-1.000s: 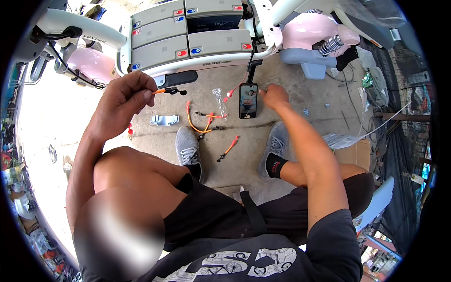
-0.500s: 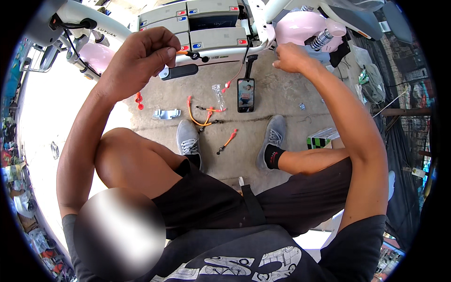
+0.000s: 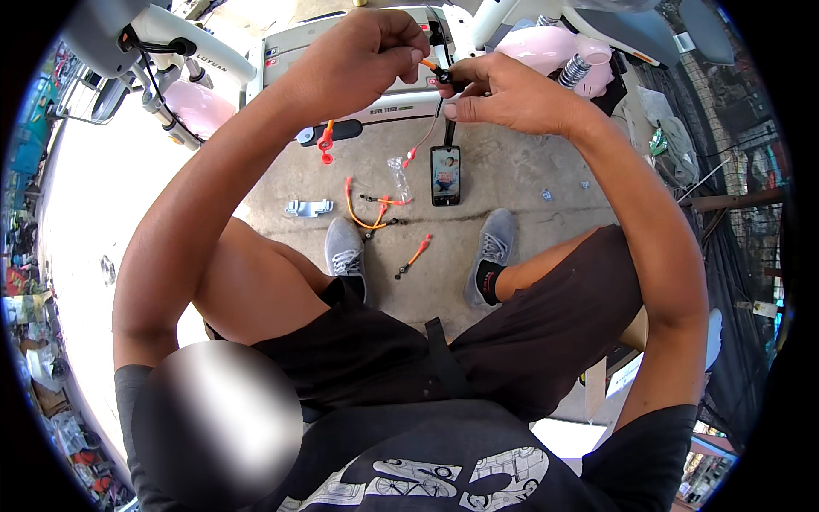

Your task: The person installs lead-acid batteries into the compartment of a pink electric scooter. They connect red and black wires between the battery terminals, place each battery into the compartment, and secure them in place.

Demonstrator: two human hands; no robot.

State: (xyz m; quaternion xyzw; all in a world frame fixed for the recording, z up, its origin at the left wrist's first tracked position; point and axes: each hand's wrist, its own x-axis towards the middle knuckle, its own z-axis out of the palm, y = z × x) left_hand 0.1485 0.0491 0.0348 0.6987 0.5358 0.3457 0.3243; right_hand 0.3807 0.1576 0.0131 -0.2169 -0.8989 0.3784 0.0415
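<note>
My left hand (image 3: 363, 68) is closed on a short orange battery cable (image 3: 429, 64) above the front of a bank of grey batteries (image 3: 294, 49). The cable's black terminal end (image 3: 442, 76) points right, toward my right hand (image 3: 512, 94). Thumb and fingers of my right hand close round that black end, partly hiding it. Below my left wrist hangs a red cap (image 3: 326, 145) on an orange lead, which seems to be the same cable's other end.
On the concrete lie several orange cables (image 3: 351, 200), one short cable (image 3: 414, 256), a silver bracket (image 3: 309, 208), a clear plastic wrapper (image 3: 398, 177) and a phone (image 3: 445, 175). A white frame with a pink body (image 3: 546, 47) stands at the far right, another pink part (image 3: 198, 107) at the left.
My left hand has moved right and up with the cable. My right hand has come left from beside the pink body to the cable's black end.
</note>
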